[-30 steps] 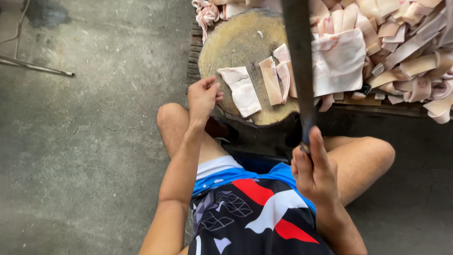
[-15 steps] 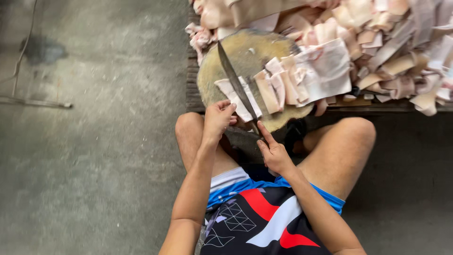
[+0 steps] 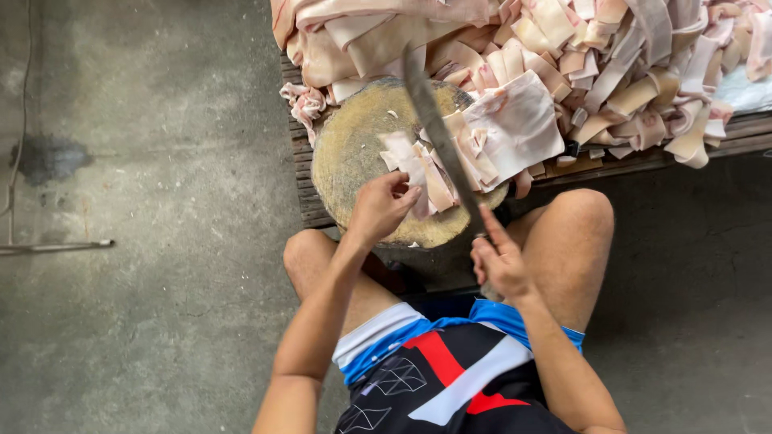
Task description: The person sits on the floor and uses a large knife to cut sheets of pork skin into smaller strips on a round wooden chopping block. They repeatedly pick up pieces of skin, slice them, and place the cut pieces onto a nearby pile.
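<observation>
My right hand grips the handle of a long dark knife, whose blade runs up and left across a round wooden chopping block. My left hand pinches a pale strip of pork skin on the block, just left of the blade. More cut strips and a large flat skin piece lie on the block's right side. I sit with bare knees on either side of the block.
A big heap of pale pink skin pieces covers a low wooden platform behind the block. Grey concrete floor spreads to the left, with a thin metal rod lying on it and a dark stain.
The knife has swung down from upright and now lies across the block to the right of the strip. My left hand moved onto the block and took hold of the strip.
</observation>
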